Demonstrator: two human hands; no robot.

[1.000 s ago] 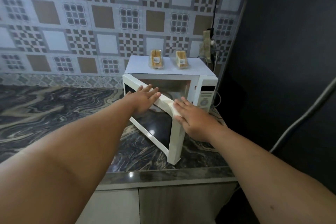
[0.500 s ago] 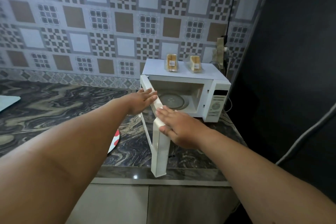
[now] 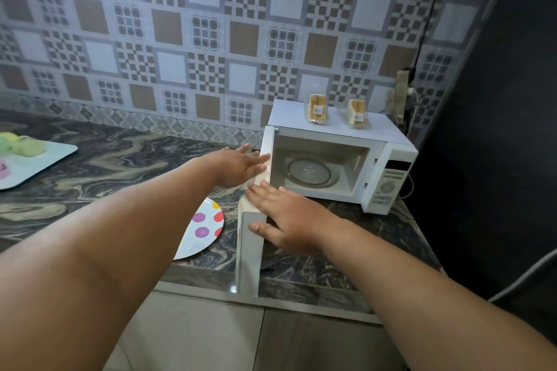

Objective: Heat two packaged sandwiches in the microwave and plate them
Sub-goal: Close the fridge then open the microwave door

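Two packaged sandwiches stand on top of the white microwave [image 3: 340, 159], toward the right of the frame against the patterned tile wall. The left sandwich [image 3: 317, 108] is a tan wedge of stacked bread in clear wrap, upright, with a small white label on its front. The right sandwich [image 3: 357, 114] is much the same, turned a little so its pale side and a label show. The two are near each other but apart.

The microwave door [image 3: 251, 238] is swung wide open, seen edge-on, reaching toward the near edge of the dark marbled counter [image 3: 105, 159]. Inside, the round glass turntable [image 3: 309, 172] lies flat on the pale floor of the cavity. The control panel [image 3: 388, 187] is at the right end.

The left hand [image 3: 238, 167] has its grip released, fingers straight, touching the door's outer face near the hinge. The right hand [image 3: 284, 220] also has a released grip, with flat fingers pressed against the door's inner side and edge.

A white plate [image 3: 202, 229] with coloured dots lies on the counter left of the door, partly hidden by the left forearm. At the left edge of the frame, a pale tray [image 3: 39, 159] carries some greenish items.
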